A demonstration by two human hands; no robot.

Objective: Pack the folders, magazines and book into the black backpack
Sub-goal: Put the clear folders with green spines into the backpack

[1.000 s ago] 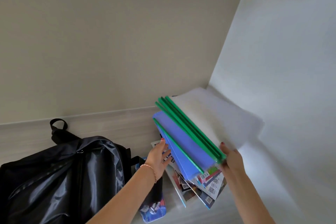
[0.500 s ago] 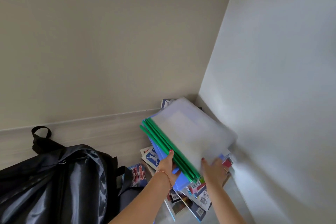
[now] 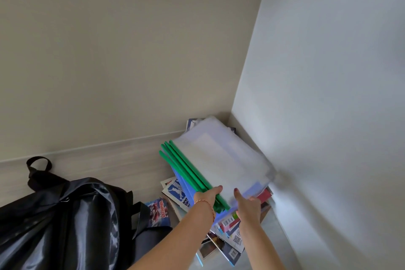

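The left hand point(image 3: 207, 196) grips the near left edge of a stack of translucent plastic folders with green spines point(image 3: 219, 160), thumb on top and fingers closed under it. The right hand point(image 3: 248, 207) holds the near right edge the same way. The folders sit tilted in the far right corner, above a pile of colourful magazines point(image 3: 228, 239) on the pale wooden surface point(image 3: 114, 164). The shiny black fabric backpack point(image 3: 59, 221) lies at the near left, well apart from the folders.
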